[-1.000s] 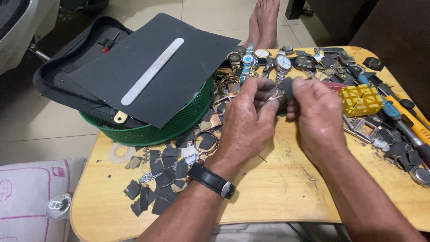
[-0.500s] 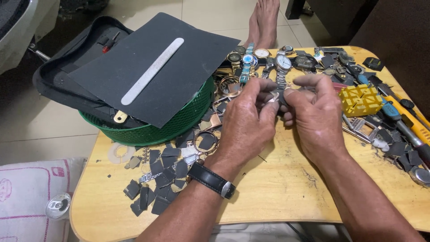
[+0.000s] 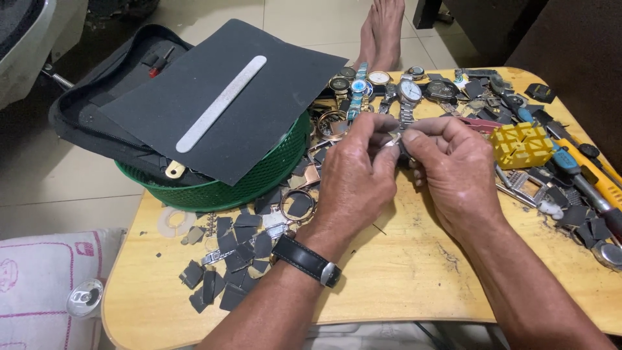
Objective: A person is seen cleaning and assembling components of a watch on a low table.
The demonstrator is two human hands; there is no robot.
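Pinching a small metal watch part (image 3: 392, 139) between both hands over the table (image 3: 402, 272).

Head view: left hand (image 3: 355, 178) and right hand (image 3: 453, 170) meet fingertip to fingertip, each grip clamped on the silvery part, held just above the table's middle; what exactly it is, can't tell, mostly hidden by fingers. Looks light, stiff, smooth and likely slippery; edges are the place to hold, flat faces would slide. Row of wristwatches (image 3: 382, 87) lies just beyond the hands, yellow plastic holder block (image 3: 521, 144) and hand tools (image 3: 583, 175) to the right, dark strap pieces (image 3: 233, 259) scattered left, green basket (image 3: 259, 178) under a black sheet (image 3: 227, 104) carrying a metal file (image 3: 221, 104).
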